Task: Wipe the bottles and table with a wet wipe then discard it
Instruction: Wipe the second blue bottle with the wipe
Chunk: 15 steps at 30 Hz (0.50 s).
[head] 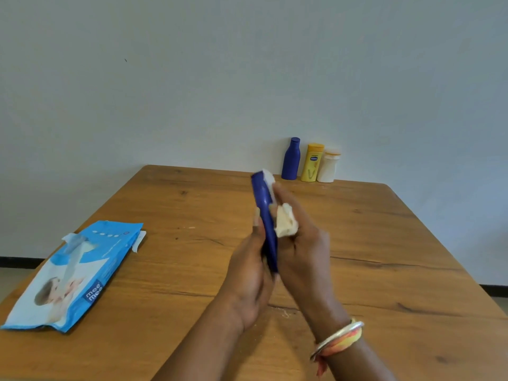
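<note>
**Wiping a blue bottle, mid-air over the table**

Head view. We take this as the bottle-wiping step, with the table and the discard not yet done. The left hand [251,273] is closed around the lower end of a long blue bottle [265,215], holding it up off the table [384,243] and tilted away from us. The right hand [302,254] presses a crumpled wet wipe [286,222] against the bottle's right side, fingers stretched along it and pinching the wipe. Three more bottles stand touching in a row at the far edge: blue [290,159], yellow [312,163], white [328,166]. The wipes pack [74,273] lies well apart at left. Next, we judge, calls for turning the bottle to reach its other side.
</note>
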{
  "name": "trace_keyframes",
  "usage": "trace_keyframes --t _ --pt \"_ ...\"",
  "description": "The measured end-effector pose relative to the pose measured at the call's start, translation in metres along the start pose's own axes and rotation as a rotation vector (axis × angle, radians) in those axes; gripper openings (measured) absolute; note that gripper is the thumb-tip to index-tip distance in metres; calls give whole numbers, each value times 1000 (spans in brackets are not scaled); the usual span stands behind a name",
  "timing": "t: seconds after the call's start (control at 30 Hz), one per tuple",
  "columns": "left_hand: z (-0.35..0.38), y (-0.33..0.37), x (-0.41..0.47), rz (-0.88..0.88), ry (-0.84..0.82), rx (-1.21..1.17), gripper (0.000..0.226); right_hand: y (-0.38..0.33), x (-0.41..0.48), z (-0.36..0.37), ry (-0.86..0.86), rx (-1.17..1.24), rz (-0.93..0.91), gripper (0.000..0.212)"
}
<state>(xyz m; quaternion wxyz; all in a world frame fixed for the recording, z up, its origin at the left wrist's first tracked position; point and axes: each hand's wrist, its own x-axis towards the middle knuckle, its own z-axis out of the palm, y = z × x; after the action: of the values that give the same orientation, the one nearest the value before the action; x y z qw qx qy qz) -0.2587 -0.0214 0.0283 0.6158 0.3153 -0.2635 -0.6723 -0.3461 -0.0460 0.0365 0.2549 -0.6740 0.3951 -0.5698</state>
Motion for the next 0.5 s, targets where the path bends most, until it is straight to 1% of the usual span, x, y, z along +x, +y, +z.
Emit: trace_keyframes --t 0.1,0.13,0.2,0.27,0.33,0.37,0.43,0.5 --pt "1 13 13 103 107 -83 49 7 -25 8 13 6 85 46" --pt "-1 15 17 143 138 -79 49 9 -31 10 33 39 126 46" --pt "-2 17 23 215 161 -37 43 10 -38 14 72 193 234 41" --pt "-1 17 25 278 144 92 41 6 -37 17 126 440 416 33" --pt "-4 15 25 346 119 279 45 1 -28 12 212 764 662 22" --pt "-7 15 25 383 117 367 45 -1 -24 8 239 899 756 19" --pt "-14 17 25 459 119 528 46 0 -19 -3 245 1016 851 18" --pt "-21 21 26 526 120 649 47 2 -17 -10 255 1032 877 20"
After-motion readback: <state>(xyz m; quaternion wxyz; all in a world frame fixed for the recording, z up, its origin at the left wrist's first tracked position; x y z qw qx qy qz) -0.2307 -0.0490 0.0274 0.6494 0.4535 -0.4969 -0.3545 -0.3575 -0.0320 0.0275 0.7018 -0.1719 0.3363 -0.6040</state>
